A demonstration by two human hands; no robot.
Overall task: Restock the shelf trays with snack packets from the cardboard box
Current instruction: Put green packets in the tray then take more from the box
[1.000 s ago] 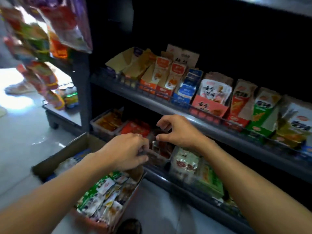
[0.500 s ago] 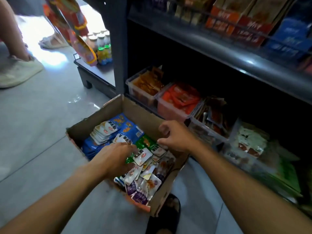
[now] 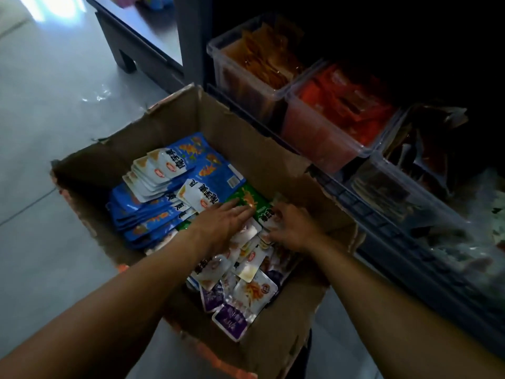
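An open cardboard box (image 3: 246, 138) sits on the floor in front of the shelf, filled with blue packets (image 3: 153, 212), white packets (image 3: 161, 170), a green packet (image 3: 246, 198) and purple-and-white ones (image 3: 232, 318). My left hand (image 3: 221, 222) lies flat with fingers spread on the packets in the middle of the box. My right hand (image 3: 293, 227) is beside it, fingers curled down into the small white packets; whether it grips one is hidden. Clear shelf trays hold orange packets (image 3: 262, 61), red packets (image 3: 347, 105) and dark packets (image 3: 415, 165).
The bottom shelf runs along the right, its rail (image 3: 382, 222) just beyond the box. A low dark platform (image 3: 142, 36) stands at the back left. Grey floor tiles (image 3: 54, 105) spread to the left. A dark shoe tip (image 3: 303, 362) shows under the box's near corner.
The view tilted down from the shelf to the box. Both hands dropped from the shelf tray into the box and now rest on the packets.
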